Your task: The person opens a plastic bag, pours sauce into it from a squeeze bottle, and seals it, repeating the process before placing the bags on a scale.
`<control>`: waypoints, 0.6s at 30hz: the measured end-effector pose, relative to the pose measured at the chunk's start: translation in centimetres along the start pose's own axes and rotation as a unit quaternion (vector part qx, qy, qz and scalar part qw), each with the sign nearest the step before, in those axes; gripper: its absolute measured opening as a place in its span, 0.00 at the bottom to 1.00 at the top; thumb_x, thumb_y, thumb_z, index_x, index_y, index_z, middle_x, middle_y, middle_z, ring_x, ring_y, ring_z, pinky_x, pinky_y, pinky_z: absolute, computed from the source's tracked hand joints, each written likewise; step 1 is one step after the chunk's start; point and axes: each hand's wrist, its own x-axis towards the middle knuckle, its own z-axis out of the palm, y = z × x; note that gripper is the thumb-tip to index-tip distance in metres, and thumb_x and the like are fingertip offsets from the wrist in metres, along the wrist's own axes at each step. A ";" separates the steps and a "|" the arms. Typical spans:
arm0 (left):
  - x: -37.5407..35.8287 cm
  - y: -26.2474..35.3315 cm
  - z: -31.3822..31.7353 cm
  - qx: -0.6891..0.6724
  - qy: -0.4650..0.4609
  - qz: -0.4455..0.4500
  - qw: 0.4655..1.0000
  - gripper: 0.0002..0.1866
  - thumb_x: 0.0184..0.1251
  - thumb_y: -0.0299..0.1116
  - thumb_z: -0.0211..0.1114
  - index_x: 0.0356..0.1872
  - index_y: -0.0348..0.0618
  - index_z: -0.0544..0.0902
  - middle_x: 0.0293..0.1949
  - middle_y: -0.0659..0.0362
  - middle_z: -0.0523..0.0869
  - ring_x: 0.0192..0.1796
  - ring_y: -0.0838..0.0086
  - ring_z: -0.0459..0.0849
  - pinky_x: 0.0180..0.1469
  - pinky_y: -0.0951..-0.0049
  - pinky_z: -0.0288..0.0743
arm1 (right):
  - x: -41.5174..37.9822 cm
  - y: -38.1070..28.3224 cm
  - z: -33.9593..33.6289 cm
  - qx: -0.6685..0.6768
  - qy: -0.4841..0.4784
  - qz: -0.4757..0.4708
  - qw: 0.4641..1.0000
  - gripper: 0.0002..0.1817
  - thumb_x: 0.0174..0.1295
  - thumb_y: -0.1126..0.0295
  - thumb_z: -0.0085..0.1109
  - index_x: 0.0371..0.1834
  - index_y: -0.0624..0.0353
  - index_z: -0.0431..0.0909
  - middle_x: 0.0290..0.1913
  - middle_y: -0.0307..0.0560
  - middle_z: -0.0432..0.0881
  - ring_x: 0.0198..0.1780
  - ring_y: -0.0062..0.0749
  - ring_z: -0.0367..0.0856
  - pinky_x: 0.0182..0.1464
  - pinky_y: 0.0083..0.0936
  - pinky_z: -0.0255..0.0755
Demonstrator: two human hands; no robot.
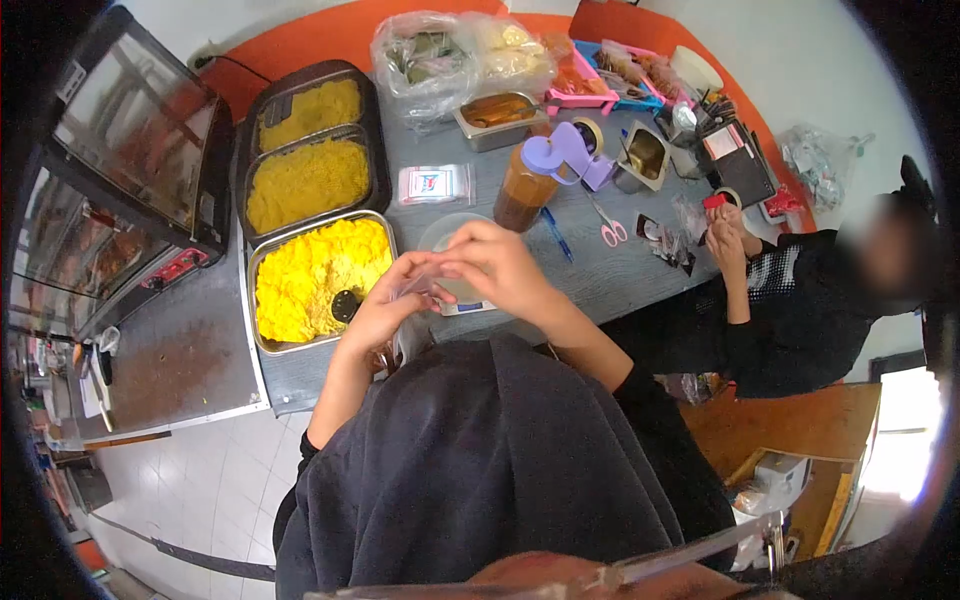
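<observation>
Above the table's front part, my left hand (pixel 393 303) and my right hand (pixel 503 268) pinch a small clear plastic bag (pixel 408 284) between them. Beneath them is what looks like a kitchen scale (pixel 466 308), mostly hidden, with a round clear dish (pixel 437 232) on top. Left of my hands stands a metal tray (pixel 392 238) of bright yellow food (pixel 315 268), with a black round-ended utensil (pixel 345 305) resting in it. A packet of printed bags (pixel 436 185) lies just beyond the dish. To the right is a brown bottle with a purple lid (pixel 527 187).
Two black trays (pixel 378 150) of duller yellow food sit behind the metal tray. A glass display warmer (pixel 150 130) stands far left. Scissors (pixel 612 232), a blue pen (pixel 557 235) and metal containers (pixel 500 120) lie rightward. Another person (pixel 800 300) works at the right.
</observation>
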 end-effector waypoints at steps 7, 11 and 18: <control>0.7 -1.9 -3.8 -0.348 0.117 0.051 0.929 0.17 0.56 0.30 0.57 0.47 0.38 0.72 0.42 0.54 0.77 0.31 0.76 0.71 0.35 0.74 0.68 | -2.8 3.5 -1.1 0.179 0.136 0.229 0.947 0.03 0.55 0.82 0.61 0.31 0.64 0.78 0.37 0.40 0.77 0.37 0.20 0.76 0.41 0.18 0.72; 1.1 -1.9 -3.5 -0.543 0.045 0.057 0.837 0.17 0.54 0.33 0.59 0.45 0.37 0.76 0.41 0.55 0.76 0.33 0.76 0.69 0.36 0.75 0.66 | -3.5 3.8 -0.6 0.307 0.067 0.227 0.922 0.05 0.58 0.79 0.59 0.37 0.63 0.76 0.46 0.45 0.78 0.46 0.25 0.76 0.51 0.23 0.70; 1.4 -2.6 -2.6 -0.569 0.026 0.073 0.819 0.20 0.54 0.33 0.60 0.48 0.37 0.74 0.45 0.53 0.75 0.38 0.72 0.73 0.44 0.71 0.69 | -4.0 2.1 2.0 0.496 -0.082 0.306 0.808 0.08 0.61 0.71 0.58 0.40 0.63 0.75 0.57 0.48 0.74 0.50 0.26 0.75 0.51 0.25 0.71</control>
